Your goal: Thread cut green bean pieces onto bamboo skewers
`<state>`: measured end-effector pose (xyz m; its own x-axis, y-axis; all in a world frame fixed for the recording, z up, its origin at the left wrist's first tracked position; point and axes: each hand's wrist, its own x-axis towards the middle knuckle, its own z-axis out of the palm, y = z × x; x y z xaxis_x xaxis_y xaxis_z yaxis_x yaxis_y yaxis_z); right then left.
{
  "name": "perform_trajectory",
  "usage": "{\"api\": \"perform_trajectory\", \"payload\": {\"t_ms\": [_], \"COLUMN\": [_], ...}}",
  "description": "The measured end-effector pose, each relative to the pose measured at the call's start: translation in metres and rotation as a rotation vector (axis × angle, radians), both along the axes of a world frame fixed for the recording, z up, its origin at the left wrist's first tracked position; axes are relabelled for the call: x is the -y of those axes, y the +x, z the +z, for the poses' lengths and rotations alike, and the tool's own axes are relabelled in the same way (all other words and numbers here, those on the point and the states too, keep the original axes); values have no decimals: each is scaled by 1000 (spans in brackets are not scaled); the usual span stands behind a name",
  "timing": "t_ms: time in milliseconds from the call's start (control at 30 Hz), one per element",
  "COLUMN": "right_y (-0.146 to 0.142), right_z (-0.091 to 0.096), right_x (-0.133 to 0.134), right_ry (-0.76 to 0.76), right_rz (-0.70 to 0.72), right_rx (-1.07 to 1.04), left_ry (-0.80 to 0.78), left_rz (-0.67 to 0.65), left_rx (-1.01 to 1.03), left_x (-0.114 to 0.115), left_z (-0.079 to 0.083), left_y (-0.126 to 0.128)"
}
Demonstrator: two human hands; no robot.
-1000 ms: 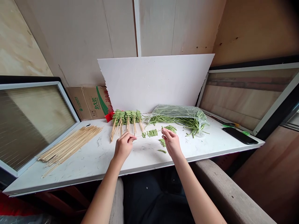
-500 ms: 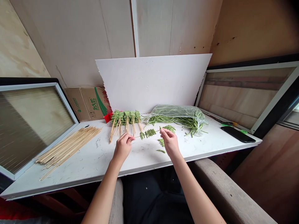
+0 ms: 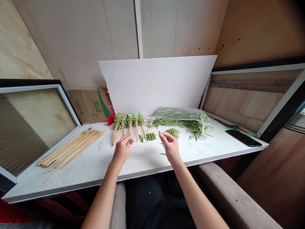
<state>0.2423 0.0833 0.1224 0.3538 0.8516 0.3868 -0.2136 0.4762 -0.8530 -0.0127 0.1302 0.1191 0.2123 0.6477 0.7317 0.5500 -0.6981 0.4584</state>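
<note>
My left hand (image 3: 122, 148) is closed, pinching one end of a thin bamboo skewer just above the table. Threaded along the skewer is a row of cut green bean pieces (image 3: 149, 137), standing crosswise and close together, with one at the left set a little apart. My right hand (image 3: 170, 145) is closed at the skewer's other end, a short green bean piece (image 3: 159, 132) between thumb and fingers by the tip. Behind my right hand lies a pile of cut bean pieces (image 3: 173, 132); a few more are partly hidden by the hand.
Finished bean skewers (image 3: 130, 120) are stacked at the back. Bare bamboo skewers (image 3: 71, 149) lie spread at the left. A clear plastic bag (image 3: 183, 114) of long green beans lies behind the pile. A black phone (image 3: 243, 138) rests at the right, a cardboard box (image 3: 89, 106) back left.
Both hands have shifted slightly left with the skewer. The bean piece in my right hand is closer to the skewer's tip.
</note>
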Motion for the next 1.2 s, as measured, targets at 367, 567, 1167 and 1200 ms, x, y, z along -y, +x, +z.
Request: {"api": "perform_trajectory", "payload": {"t_ms": [367,567,1167,1200], "right_y": [-13,-14,13,21], "right_z": [3,-4,1,2], "right_x": [4,-1,-5,-4], "right_ry": [36,-69,-158,-169], "right_rz": [50,31,25,20], "right_rx": [0,13,279,326], "left_ry": [-89,-22,-119,-126], "left_rz": [-3,66,88,85], "left_rx": [-67,-38,-93,-88], "left_x": [9,5,-2,-2], "left_z": [5,6,-5,-5], "left_y": [9,3,-2,-3]}}
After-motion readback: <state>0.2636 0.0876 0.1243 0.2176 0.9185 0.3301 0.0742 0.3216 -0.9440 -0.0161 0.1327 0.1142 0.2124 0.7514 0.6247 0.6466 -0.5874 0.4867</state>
